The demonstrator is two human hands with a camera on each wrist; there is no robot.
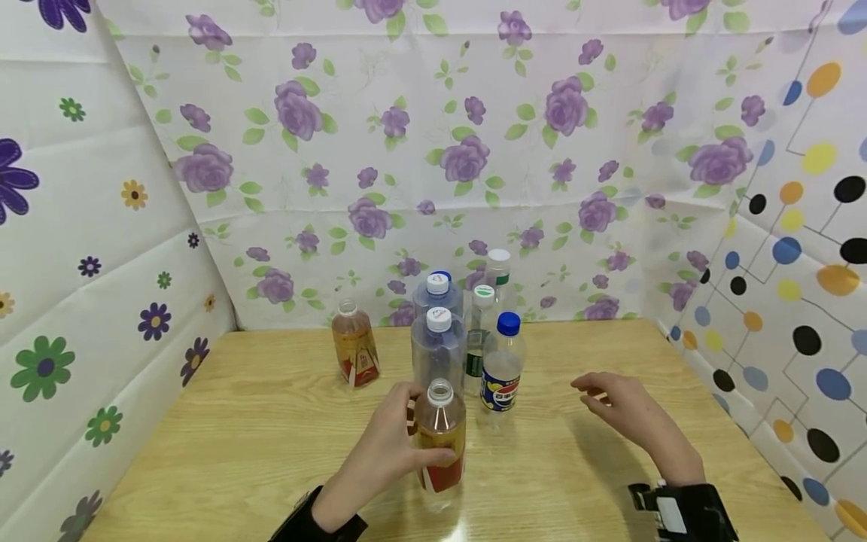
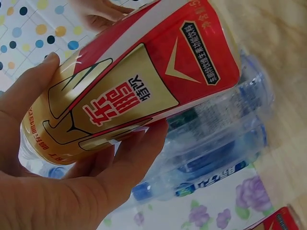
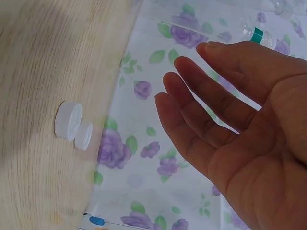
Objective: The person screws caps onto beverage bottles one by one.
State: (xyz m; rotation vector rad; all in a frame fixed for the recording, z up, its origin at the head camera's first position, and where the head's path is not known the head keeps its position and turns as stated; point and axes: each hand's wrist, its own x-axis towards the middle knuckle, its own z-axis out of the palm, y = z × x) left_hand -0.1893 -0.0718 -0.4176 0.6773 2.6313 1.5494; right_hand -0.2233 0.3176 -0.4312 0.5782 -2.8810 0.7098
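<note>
My left hand grips an upright bottle with a gold and red label, its mouth uncapped. In the left wrist view, thumb and fingers wrap round the label. Just behind it stands a clear bluish bottle with a white cap. My right hand hovers over the right side of the table, fingers loosely bent and holding nothing. Two white bottle caps, a larger one and a smaller one, lie on the table in the right wrist view; the head view does not show them.
A second uncapped gold and red bottle stands at the back left. Behind the held bottle cluster another bluish bottle, a green-labelled bottle, a tall white-capped bottle and a blue-capped bottle. Patterned sheets wall the table.
</note>
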